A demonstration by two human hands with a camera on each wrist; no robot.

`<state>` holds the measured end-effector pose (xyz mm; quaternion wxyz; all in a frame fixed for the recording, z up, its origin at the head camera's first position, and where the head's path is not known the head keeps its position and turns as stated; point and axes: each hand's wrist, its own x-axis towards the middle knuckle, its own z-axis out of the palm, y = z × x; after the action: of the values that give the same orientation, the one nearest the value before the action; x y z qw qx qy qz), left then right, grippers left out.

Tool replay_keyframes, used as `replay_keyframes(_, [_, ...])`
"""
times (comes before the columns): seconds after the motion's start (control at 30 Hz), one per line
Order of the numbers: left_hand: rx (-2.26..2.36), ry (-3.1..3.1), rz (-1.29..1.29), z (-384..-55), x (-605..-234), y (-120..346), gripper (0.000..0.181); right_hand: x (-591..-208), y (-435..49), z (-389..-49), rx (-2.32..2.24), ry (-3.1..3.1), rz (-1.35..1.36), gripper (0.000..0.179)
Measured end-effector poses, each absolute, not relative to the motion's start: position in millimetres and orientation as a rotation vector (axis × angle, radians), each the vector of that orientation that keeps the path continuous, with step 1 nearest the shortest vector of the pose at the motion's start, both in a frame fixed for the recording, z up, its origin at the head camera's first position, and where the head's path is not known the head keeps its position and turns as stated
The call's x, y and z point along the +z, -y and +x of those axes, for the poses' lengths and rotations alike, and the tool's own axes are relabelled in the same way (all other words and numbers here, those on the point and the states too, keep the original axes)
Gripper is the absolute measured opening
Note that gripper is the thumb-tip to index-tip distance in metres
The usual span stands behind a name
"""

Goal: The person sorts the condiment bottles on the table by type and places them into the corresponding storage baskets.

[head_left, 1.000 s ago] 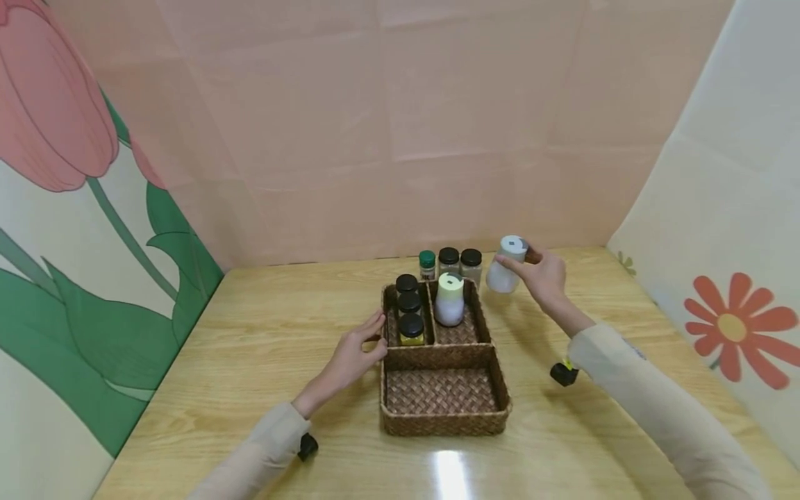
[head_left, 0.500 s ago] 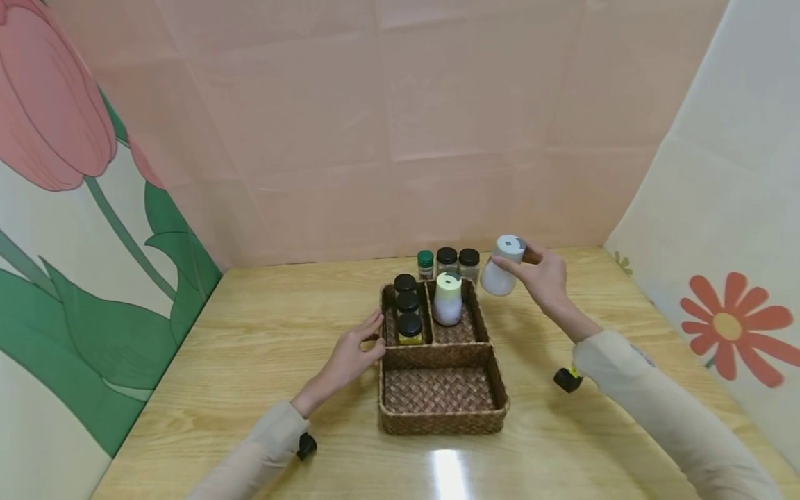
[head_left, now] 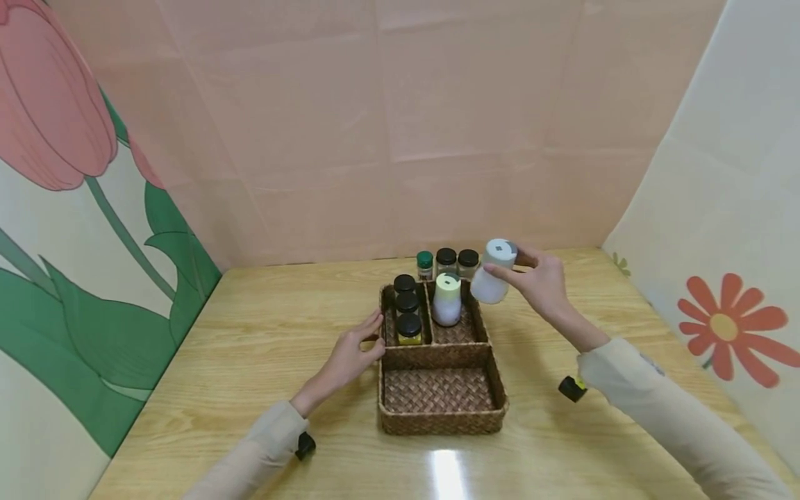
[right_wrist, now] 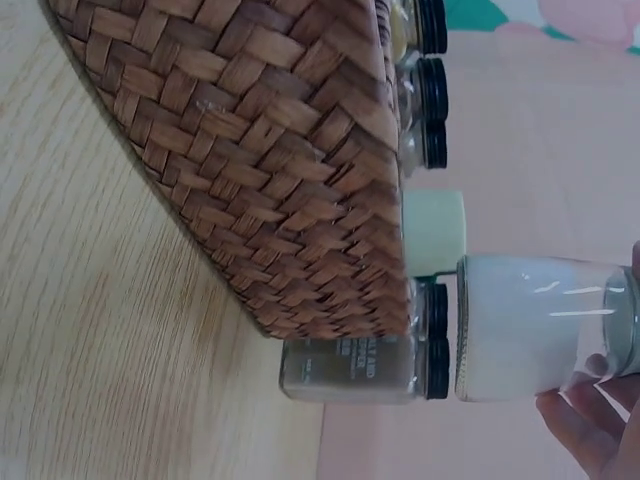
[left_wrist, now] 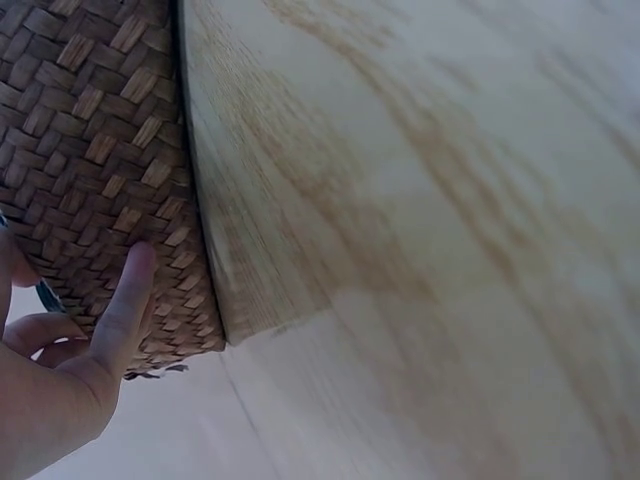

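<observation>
My right hand pinches a glass seasoning jar by its pale blue lid. White powder fills much of this jar, which hangs tilted at the right wall of a woven basket. Straight fingers of my left hand touch the basket's left wall; in the left wrist view a fingertip presses the weave. In the basket's back right compartment stands a similar jar with a pale green lid. Several black-lidded jars line up in the back left one. The wide front compartment shows its bare bottom.
Behind the basket stand a green-lidded jar and two black-lidded jars, one lettered in the right wrist view. The wooden table meets a pink back wall, with printed flower sheets on both sides.
My right hand has carried the blue-lidded jar leftward and slightly toward me, close to the basket's right wall. My left hand stays at the basket.
</observation>
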<state>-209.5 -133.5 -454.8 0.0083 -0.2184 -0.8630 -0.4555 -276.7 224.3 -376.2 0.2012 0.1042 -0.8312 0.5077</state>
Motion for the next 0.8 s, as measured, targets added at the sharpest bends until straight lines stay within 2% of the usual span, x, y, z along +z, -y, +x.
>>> replay_keyframes(0.23, [-1.396, 2.691, -0.667, -210, -454, 132, 0.054, -349, -209, -246, 1.451, 2.347, 0.361, 0.054])
replay_keyframes(0.43, [-1.372, 2.697, -0.668, -210, -456, 133, 0.054, -371, -218, -260, 1.486, 2.382, 0.410, 0.062])
replay_keyframes(0.8, [-1.350, 2.667, -0.703, -210, -455, 133, 0.054, -377, -211, -256, 1.480, 2.479, 0.512, 0.068])
